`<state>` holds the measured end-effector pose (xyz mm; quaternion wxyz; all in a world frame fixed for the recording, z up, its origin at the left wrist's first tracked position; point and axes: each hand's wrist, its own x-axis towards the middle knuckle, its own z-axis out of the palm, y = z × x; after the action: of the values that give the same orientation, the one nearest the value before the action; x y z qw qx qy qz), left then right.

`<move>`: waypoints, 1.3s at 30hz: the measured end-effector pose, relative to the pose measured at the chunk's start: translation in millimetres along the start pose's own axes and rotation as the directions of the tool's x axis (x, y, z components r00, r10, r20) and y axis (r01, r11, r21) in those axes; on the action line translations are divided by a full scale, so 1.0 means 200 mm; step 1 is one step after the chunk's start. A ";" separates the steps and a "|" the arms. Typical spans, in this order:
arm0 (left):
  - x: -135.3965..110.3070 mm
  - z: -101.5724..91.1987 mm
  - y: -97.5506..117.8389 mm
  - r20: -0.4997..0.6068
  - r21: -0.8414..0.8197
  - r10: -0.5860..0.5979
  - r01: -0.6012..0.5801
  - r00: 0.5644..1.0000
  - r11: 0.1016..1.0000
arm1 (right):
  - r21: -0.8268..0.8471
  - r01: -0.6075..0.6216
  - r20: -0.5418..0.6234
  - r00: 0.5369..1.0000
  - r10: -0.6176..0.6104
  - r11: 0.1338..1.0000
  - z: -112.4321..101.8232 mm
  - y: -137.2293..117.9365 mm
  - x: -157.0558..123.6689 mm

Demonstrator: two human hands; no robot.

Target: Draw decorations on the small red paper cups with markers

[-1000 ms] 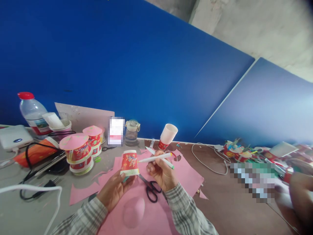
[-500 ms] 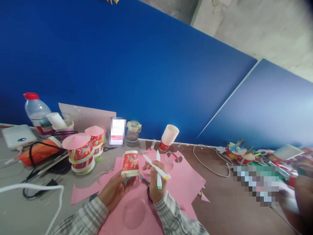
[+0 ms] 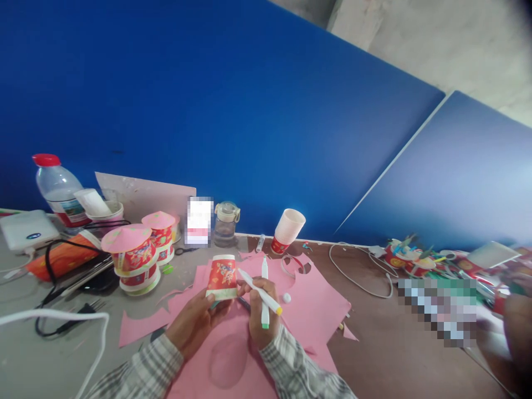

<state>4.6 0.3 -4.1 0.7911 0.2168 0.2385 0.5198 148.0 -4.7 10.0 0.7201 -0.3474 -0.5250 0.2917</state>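
Note:
My left hand (image 3: pixel 201 313) grips a red printed paper cup (image 3: pixel 223 275) near its pale rim, the wider end facing down. Two white markers sit in my right hand (image 3: pixel 264 310), which is closed around them. The yellow-ended marker (image 3: pixel 266 296) slants with its tip close to the cup's right side; whether it touches I cannot tell. The green-ended marker (image 3: pixel 265 269) stands nearly upright between the fingers. Below both hands lies pink paper (image 3: pixel 316 310) with cut edges. Scissors (image 3: pixel 244 303) rest on it, partly hidden by my right hand.
Two red cup models with pink cone tops (image 3: pixel 128 239) stand left, beside cables and a red-capped bottle (image 3: pixel 62 191). A glass jar (image 3: pixel 226 224) and stacked paper cups (image 3: pixel 288 230) are at the back. Another person's hand (image 3: pixel 515 327) shows at far right.
My right hand and its markers have shifted slightly left, bringing the yellow-ended marker nearer the cup. A small white object on the paper is now uncovered. My left hand stays in place with the cup.

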 end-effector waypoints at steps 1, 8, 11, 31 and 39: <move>0.00 0.00 0.00 -0.002 -0.001 0.001 -0.001 1.000 1.000 | -0.008 -0.002 -0.003 1.000 0.002 1.000 0.00 0.00 0.00; 0.00 0.01 0.01 -0.005 -0.014 -0.034 0.034 0.999 0.999 | -0.051 0.001 -0.005 1.000 -0.002 0.999 0.00 -0.01 0.00; 0.00 0.02 0.00 -0.003 -0.036 -0.039 0.038 0.999 0.999 | -0.054 0.013 0.006 1.000 -0.013 0.998 0.00 -0.01 0.00; -0.01 0.02 -0.01 0.026 0.054 0.011 -0.012 1.000 0.998 | -0.107 0.009 0.088 0.996 0.000 0.994 -0.01 -0.02 0.00; -0.01 0.02 -0.01 -0.007 0.100 0.002 -0.002 1.000 0.995 | -0.148 -0.004 0.087 0.996 0.017 0.989 -0.02 -0.02 0.00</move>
<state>7.9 -3.6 -1.6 0.7779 0.2548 0.2667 0.5087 152.0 -8.0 13.0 0.6673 -0.3893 -0.5744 0.2708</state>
